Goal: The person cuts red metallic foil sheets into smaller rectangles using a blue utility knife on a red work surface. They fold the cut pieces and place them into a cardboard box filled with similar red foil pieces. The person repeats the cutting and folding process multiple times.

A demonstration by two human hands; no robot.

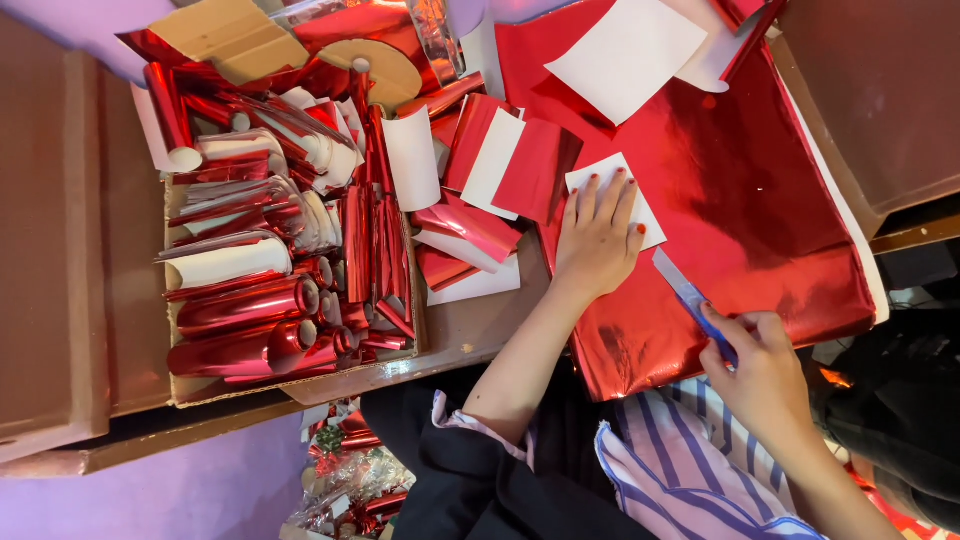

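Both our hands work: left hand (598, 240) flat, fingers spread, pressing a white card (612, 195) onto red foil (740, 200); right hand (760, 370) grips a blue cutter (692, 300).

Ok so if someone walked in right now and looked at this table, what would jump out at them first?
The big sheet of shiny red foil covering the right side of the table would catch the eye first. On it, the left hand presses flat on a white card, while the right hand holds a blue-handled cutter at the card's edge. At left, a cardboard box brims with rolled red foil pieces.
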